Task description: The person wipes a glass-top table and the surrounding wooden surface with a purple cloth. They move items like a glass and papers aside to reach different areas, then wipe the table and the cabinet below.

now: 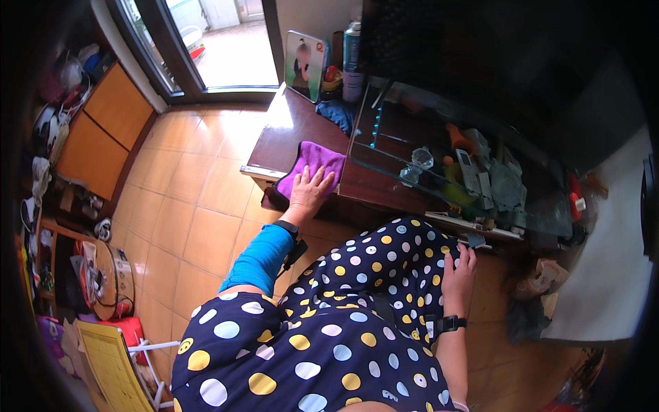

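My left hand [309,191] lies flat on a purple cloth [322,158] with a dark border, its fingers spread. The cloth rests on the dark reddish-brown top of a low cabinet [280,135], and one edge hangs over the front. A blue sleeve [259,260] covers that forearm, and a dark band circles the wrist. My right hand [458,270] rests on my knee in the polka-dot clothing [355,260], holding nothing, with its fingers slightly bent. A black strap [452,323] goes around the right wrist.
A framed photo [305,67], a spray can [352,62] and a blue cloth [335,114] stand or lie at the cabinet's back. Right of my left hand, a glass shelf [391,154] has clutter around it, including a remote control [467,167]. Leftward is a folding chair [110,360].
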`<state>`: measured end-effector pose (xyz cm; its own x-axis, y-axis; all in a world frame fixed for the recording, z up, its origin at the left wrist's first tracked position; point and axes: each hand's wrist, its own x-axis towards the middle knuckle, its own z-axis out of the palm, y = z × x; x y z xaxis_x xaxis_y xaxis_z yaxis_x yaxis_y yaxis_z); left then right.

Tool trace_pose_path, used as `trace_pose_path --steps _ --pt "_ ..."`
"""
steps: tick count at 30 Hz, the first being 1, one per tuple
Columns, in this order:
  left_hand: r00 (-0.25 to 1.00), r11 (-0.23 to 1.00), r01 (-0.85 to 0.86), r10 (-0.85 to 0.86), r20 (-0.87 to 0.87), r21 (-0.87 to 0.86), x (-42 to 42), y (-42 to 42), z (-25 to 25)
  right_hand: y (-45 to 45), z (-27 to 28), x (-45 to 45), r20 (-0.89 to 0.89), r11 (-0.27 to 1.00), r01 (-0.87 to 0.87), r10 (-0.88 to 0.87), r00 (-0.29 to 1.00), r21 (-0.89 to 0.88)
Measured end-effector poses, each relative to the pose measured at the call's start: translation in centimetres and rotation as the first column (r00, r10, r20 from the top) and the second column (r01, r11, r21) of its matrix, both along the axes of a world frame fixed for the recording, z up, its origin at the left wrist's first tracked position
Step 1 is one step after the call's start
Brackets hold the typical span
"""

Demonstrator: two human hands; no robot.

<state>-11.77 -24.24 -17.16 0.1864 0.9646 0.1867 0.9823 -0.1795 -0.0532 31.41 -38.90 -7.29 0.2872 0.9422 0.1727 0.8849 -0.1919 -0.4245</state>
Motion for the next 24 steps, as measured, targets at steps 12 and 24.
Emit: trace_pose_path --steps 12,24 --pt "0.523 0.912 -0.232 -0.177 0.834 0.339 -1.5 0.7 15.5 -1.0 -3.2 2.2 -0.074 0.977 -0.001 0.017 0.997 0.213" --pt "0.890 0.891 0.455 -0.454 0.036 -0.003 10.7 2.0 18.2 -0.9 -3.0 1.9 -0.115 0.977 -0.013 0.038 0.993 0.212"
